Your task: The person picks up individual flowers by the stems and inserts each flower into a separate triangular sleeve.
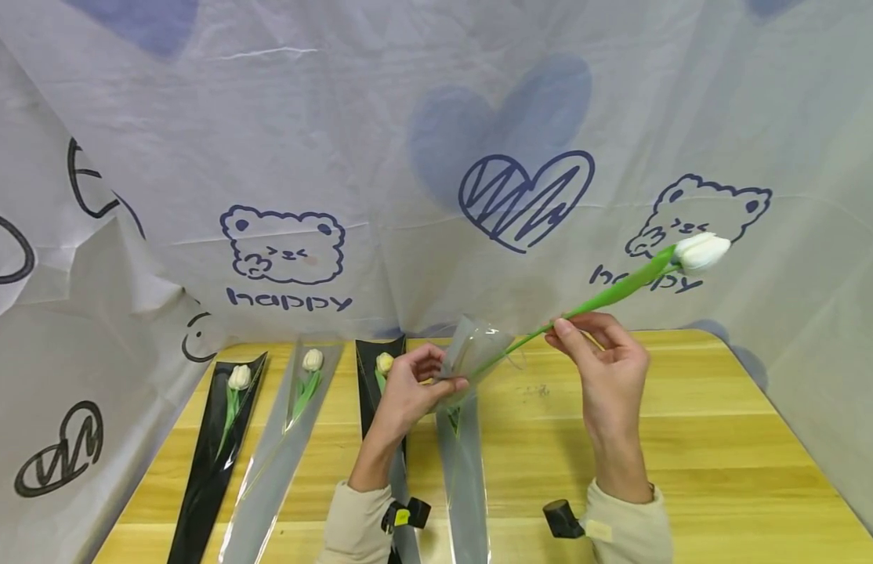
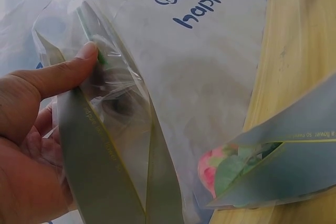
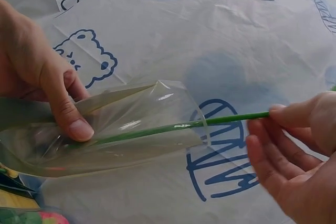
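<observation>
My right hand (image 1: pixel 609 364) pinches the green stem of a white tulip (image 1: pixel 700 253), between thumb and fingers. The bloom points up to the right, a long leaf beside it. Near its mouth, a grey and clear flower sleeve (image 1: pixel 475 351) is pinched by my left hand (image 1: pixel 411 392). In the right wrist view the lower part of the stem (image 3: pixel 142 134) lies inside the clear sleeve, and the left thumb presses on the film near the stem's end. Gold lettering runs along the sleeve's grey panel (image 2: pixel 100 150) in the left wrist view.
On the wooden table (image 1: pixel 690 439), to the left, lie a black sleeve (image 1: pixel 204 470) and a grey sleeve (image 1: pixel 277 462), each with a pale tulip. Another black sleeve (image 1: pixel 366 384) is partly behind the left arm. A sleeved pink flower (image 2: pixel 210 169) shows below. A printed cloth (image 1: pixel 380 157) hangs behind.
</observation>
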Action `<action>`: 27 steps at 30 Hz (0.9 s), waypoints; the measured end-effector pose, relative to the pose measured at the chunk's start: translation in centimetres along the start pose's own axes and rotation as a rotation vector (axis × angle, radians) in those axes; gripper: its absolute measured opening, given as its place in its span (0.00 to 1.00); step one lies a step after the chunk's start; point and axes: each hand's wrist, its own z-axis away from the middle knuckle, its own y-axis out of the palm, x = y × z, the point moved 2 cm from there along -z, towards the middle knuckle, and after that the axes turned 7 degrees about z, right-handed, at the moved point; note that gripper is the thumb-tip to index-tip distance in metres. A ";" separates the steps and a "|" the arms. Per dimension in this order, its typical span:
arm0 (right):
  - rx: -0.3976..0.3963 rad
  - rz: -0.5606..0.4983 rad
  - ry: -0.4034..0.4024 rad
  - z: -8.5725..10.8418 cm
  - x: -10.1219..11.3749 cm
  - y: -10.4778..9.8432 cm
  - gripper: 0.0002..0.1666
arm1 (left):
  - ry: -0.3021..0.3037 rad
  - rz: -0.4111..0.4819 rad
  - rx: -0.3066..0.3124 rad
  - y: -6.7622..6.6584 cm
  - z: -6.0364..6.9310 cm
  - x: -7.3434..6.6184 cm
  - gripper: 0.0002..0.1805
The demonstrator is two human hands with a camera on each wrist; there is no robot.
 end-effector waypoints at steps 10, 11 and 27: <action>0.103 0.283 0.049 0.6 -0.3 0.9 0.10 | 0.001 -0.013 0.001 0.2 0.0 -0.3 0.14; 0.108 0.287 0.050 0.7 -0.3 0.9 0.09 | 0.002 -0.013 0.002 0.2 0.0 -0.3 0.14; 0.249 0.351 0.081 0.8 -0.6 1.0 0.11 | 0.021 -0.066 -0.010 0.5 0.2 -0.6 0.13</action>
